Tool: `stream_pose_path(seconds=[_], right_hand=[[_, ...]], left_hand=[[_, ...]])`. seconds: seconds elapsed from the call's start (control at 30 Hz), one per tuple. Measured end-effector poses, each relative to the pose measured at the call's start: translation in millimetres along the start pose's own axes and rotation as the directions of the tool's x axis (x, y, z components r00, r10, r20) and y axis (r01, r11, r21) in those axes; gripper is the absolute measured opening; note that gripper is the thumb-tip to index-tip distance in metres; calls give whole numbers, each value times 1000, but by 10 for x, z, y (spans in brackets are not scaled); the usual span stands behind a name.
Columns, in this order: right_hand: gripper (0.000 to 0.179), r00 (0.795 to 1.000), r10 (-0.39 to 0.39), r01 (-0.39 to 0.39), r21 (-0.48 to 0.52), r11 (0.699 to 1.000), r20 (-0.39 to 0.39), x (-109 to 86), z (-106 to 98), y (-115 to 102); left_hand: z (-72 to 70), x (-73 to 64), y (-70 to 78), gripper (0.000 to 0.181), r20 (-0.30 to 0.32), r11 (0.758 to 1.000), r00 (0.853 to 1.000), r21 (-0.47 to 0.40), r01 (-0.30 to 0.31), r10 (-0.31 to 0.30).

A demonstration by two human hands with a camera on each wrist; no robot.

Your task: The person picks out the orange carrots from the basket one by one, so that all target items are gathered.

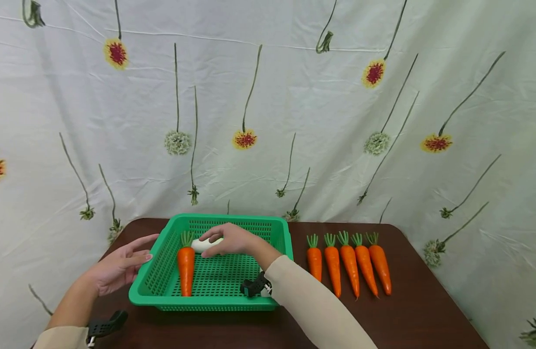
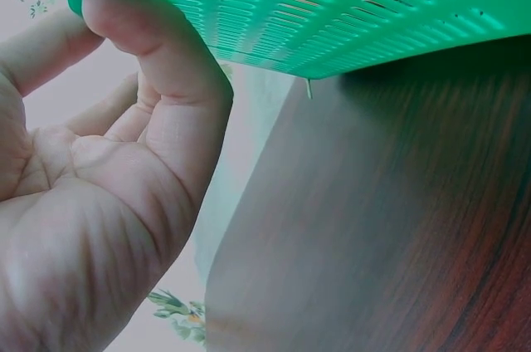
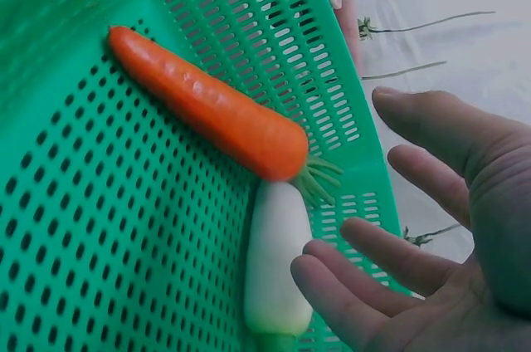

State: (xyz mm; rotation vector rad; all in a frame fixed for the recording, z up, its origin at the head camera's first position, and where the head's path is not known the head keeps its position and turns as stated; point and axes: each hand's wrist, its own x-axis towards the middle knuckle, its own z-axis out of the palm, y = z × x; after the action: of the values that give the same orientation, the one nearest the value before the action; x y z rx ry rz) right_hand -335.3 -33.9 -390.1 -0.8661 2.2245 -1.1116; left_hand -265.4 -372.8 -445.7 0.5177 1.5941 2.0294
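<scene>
In the head view, my right hand (image 1: 230, 240) is over the green basket (image 1: 215, 301), its fingers spread and loosely bent, holding nothing. Right below those fingers lies a white radish (image 1: 200, 245) with a green end, partly hidden by the hand; the right wrist view shows the white radish (image 3: 278, 261) beside the fingertips. An orange carrot (image 1: 186, 271) with green leaf stalks lies in the basket's left part, its top close to the radish. At the basket's left side, my left hand (image 1: 121, 266) touches the rim with its fingertips, fingers relaxed.
Several carrots (image 1: 348, 264) lie side by side on the dark brown table (image 1: 407, 300), right of the basket, leafy ends toward the back. A pale flower-patterned cloth (image 1: 268, 97) hangs behind the table. Each wrist wears a black strap (image 1: 252, 286).
</scene>
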Motion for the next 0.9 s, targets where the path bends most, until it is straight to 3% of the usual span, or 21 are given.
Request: stream_pose_path(seconds=[0.23,0.47,0.9], right_hand=[[45,995,101,-97,158,983,-19,149,99,-46],[41,988,156,-150,296,944,3,256,172,-75],[38,969,245,-234,247,940,-16,347,366,-112]], left_hand=[[-14,-6,-5,59,-15,1000,1000,5,16,-16],[-22,10,-3,56,-11,1000,1000,10,13,-13],[-53,15,-21,59,-33,999,999,24,29,-28]])
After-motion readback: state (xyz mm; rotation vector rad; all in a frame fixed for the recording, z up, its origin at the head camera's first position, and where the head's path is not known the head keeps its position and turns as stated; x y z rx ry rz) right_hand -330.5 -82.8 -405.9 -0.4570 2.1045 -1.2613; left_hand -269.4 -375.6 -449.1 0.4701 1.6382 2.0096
